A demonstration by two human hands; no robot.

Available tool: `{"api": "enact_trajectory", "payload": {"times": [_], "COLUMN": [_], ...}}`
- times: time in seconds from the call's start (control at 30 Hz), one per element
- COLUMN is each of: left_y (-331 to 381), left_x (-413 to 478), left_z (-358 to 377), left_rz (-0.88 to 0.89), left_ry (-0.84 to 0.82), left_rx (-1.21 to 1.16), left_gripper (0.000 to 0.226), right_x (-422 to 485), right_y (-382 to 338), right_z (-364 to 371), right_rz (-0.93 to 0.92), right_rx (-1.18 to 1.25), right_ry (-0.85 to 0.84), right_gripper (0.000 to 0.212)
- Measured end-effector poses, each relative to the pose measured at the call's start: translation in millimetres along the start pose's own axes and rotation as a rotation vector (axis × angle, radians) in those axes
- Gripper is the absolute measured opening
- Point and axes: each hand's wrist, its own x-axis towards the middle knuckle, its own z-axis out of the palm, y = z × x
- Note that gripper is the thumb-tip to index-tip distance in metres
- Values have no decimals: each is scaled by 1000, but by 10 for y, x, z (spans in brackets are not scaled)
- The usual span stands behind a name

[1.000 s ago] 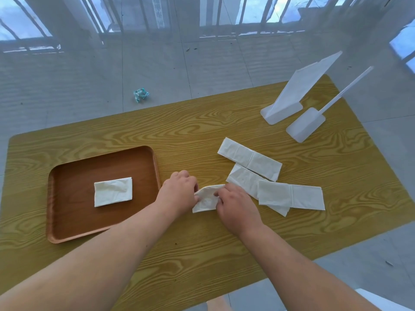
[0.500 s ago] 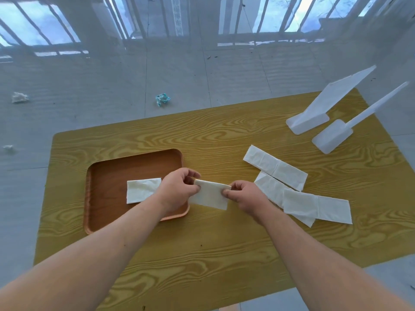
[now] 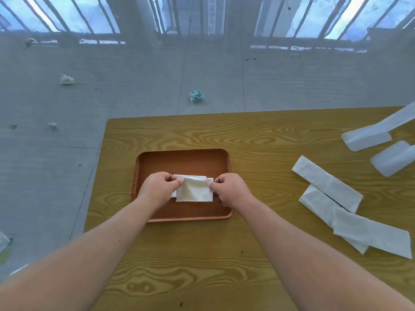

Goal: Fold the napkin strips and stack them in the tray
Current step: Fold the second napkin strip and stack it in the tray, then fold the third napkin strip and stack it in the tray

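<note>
A brown wooden tray (image 3: 184, 157) lies on the table in front of me. Over its middle I hold a folded white napkin (image 3: 195, 189) by both short ends: my left hand (image 3: 158, 189) pinches the left end, my right hand (image 3: 231, 190) the right end. It sits on top of another folded napkin (image 3: 190, 176), whose far edge peeks out behind it. Three unfolded napkin strips lie to the right on the table: one (image 3: 326, 182) farthest back, one (image 3: 318, 204) under it, one (image 3: 372, 235) nearest me.
The yellow wood-grain table (image 3: 202, 254) ends just left of the tray, with grey floor beyond. Two white plastic stands (image 3: 368, 138) (image 3: 393, 160) sit at the table's far right. Crumpled paper scraps (image 3: 197, 95) lie on the floor past the table.
Both hands carried the folded napkin left from the table into the tray, over the napkin lying there. The view shifted left with them.
</note>
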Motion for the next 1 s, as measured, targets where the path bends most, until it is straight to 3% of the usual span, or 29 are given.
{"api": "enact_trajectory", "payload": {"times": [0.33,0.43,0.57,0.73,0.87,1.0], "left_y": [-47,63,390,883,1149,1297], "left_x": [138,37,-120,-314,-475,-616], "left_z": [-36,8,277,856,1327,1680], "left_rz": [12,152,395,580,631,624], "left_ry": [116,157,-52,-255,-327,-319], "left_rx": [202,275,474,633,710,746], "left_gripper": [31,28,24,21,23,46], "right_x": [169,59,-209,-468,-667,-755], "right_y": [-186,-67,374,1160,1535,1592], "right_z": [120,73,-241,-882,-1086,-896], "right_rz": [-68,-122,-225,21,182,-8], "right_rx": [-357,-327,-321,-407,-367,-380], "right_ry": [52,182,407,599,547,404], "right_gripper": [26,33,17,60,63,55]}}
